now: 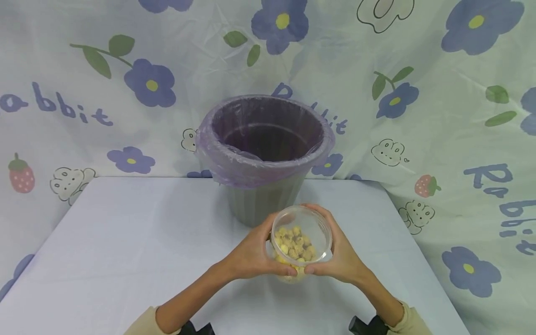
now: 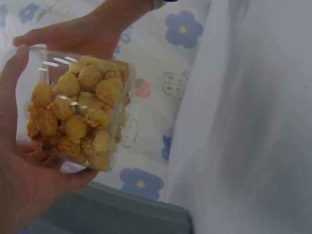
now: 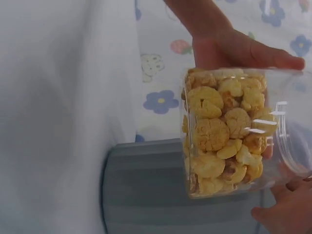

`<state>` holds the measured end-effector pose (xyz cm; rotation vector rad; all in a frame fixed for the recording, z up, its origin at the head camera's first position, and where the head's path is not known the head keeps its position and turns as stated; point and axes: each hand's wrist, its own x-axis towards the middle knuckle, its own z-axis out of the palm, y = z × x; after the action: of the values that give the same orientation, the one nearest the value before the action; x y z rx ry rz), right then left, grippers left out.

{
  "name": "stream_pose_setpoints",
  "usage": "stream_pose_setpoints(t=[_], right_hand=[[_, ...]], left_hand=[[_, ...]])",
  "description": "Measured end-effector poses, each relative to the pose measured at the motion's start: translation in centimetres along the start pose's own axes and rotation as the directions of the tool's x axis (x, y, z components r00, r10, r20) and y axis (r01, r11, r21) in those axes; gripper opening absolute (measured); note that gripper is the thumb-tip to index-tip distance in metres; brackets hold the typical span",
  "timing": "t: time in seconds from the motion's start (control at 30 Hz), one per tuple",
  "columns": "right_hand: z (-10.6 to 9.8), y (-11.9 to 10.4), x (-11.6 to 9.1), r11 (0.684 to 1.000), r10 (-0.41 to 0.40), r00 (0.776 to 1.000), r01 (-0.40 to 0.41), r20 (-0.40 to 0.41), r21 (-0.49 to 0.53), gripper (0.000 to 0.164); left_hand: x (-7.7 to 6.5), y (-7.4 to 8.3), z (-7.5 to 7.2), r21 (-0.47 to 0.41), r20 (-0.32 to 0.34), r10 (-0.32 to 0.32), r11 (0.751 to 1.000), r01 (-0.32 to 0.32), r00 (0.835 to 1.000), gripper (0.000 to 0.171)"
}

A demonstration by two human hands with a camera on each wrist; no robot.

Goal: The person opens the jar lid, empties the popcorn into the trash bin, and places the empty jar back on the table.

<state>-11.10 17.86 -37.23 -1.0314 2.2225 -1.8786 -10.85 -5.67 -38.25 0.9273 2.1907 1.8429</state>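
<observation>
A clear plastic jar (image 1: 302, 226) of yellow popcorn (image 1: 294, 244) is held up between both hands, its round mouth tilted toward the head camera. My left hand (image 1: 255, 253) grips the jar from the left, thumb along its near side. From the right, my right hand (image 1: 341, 256) grips it the same way, and the two thumbs nearly meet. In the left wrist view the popcorn (image 2: 75, 109) fills the lower part of the jar. The right wrist view shows the popcorn (image 3: 226, 131) through the clear wall, with the upper part of the jar unfilled.
Just behind the jar stands a grey ribbed bin (image 1: 261, 200) lined with a translucent purple bag (image 1: 243, 170) folded over its rim. A white cloth covers the table (image 1: 138, 251). Behind and at the sides hangs a curtain (image 1: 201, 56) printed with flowers and rabbits.
</observation>
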Motion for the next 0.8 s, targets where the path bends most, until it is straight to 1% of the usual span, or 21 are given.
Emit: stream_pose_setpoints(t=[0.13,0.2,0.27,0.5,0.63,0.8], right_hand=[[-0.3,0.6,-0.1,0.997,-0.066,0.998,0.066,0.001,0.027,0.105],[-0.5,0.9,-0.1,0.995,-0.091,0.996,0.091,-0.008,0.048,0.103],[-0.7,1.1,-0.1,0.994,-0.099,0.995,0.101,-0.031,0.049,0.102],[-1.7,1.8,-0.7,0.994,-0.108,0.987,0.111,-0.115,0.023,0.102],[-2.7,2.3,-1.4,0.992,-0.103,0.983,0.112,-0.150,0.052,0.100],[-4.0,3.0,-2.4,0.990,-0.082,0.979,0.101,-0.185,0.099,0.096]], left_hand=[[-0.2,0.1,-0.1,0.011,0.018,-0.015,1.000,0.015,1.000,0.103],[-0.2,0.1,-0.1,0.019,0.013,-0.018,1.000,0.018,1.000,0.103],[-0.3,0.1,-0.2,0.024,0.006,-0.020,1.000,0.020,1.000,0.102],[-0.8,-0.1,-0.8,0.043,-0.009,-0.033,0.999,0.034,0.999,0.102],[-1.0,-0.1,-1.3,0.047,-0.029,-0.038,0.998,0.039,0.999,0.102],[-1.2,-0.1,-1.9,0.044,-0.040,-0.024,0.999,0.025,0.999,0.102]])
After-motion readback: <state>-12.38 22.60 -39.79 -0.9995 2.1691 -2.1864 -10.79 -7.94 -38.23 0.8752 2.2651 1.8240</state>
